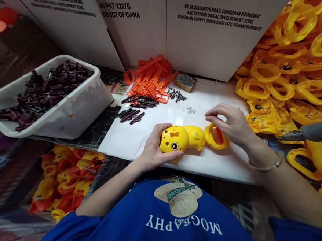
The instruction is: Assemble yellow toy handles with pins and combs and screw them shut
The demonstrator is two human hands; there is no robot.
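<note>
My left hand [156,147] is wrapped round the head end of a yellow plastic toy [194,137], which lies on its side on the white sheet. The toy has a round eye, a rectangular opening on top and a ring-shaped handle at its right end. Above that ring hovers my right hand [228,121], thumb and forefinger brought near each other; whether something small sits between them is too small to tell. Small screws [190,110] lie loose on the sheet, just left of my right fingertips.
Orange parts [153,77], dark clips [131,114] and a tin of screws [185,81] lie further back. At left stands a white bin [87,104] of dark parts. Yellow shells [284,85] are heaped at right, near a hanging screwdriver [309,132]. Cartons [205,39] stand behind.
</note>
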